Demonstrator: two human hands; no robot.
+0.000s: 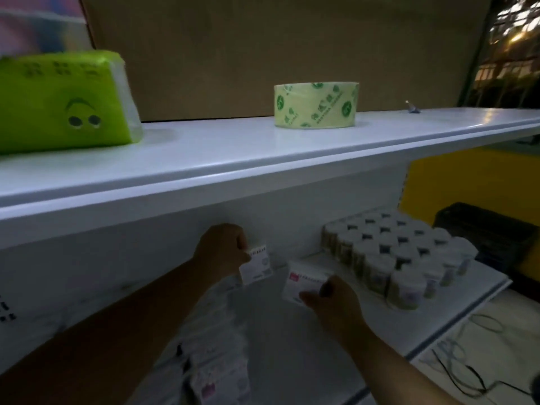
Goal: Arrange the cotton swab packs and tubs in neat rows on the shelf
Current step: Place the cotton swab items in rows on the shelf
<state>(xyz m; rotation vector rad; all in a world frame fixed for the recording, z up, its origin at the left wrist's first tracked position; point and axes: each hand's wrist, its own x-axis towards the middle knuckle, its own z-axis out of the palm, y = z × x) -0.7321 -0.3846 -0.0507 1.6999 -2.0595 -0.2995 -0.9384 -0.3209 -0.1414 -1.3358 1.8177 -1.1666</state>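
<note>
At the bottom centre of the frame, a row of cotton swab packs (213, 361) lies on the lower shelf (280, 337). Just above it, my right grip (333, 302) curls round a white pack (304, 283), and my left grip (220, 249) pinches a second pack (257, 266) by the back wall. Farther off, at centre right, the tubs (394, 258) stand in tight rows, and a tape roll (315, 105) sits on the upper shelf (204, 147).
</note>
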